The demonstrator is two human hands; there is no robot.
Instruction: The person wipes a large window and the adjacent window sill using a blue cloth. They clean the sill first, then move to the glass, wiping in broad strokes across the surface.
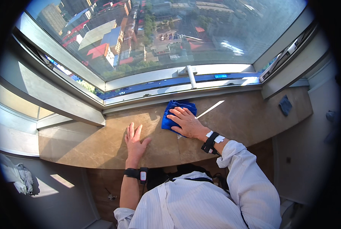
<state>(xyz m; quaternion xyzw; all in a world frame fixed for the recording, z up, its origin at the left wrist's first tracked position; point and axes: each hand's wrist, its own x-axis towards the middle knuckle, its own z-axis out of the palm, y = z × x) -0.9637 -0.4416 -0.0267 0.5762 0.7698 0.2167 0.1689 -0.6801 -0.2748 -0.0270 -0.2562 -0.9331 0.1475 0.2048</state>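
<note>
Beneath the window lies a brown marble-look windowsill [156, 146]. My right hand [187, 123] rests flat, fingers spread, on a folded blue cloth [167, 120], pressing it to the sill close to the window frame. Whether the fingers grip the cloth cannot be told; the palm covers part of it. To the left, my left hand [136, 141] is at the sill with fingers apart and nothing in it. A strip of sunlight falls beside the right hand. Both wrists wear black straps with small devices.
A tilted-out window with a white handle [191, 76] stands ajar beyond the sill, buildings far below. A grey-blue cloth [285, 105] lies at the sill's right end. Metal frame posts [81, 110] flank the sill. Pale fabric [23, 179] is at lower left.
</note>
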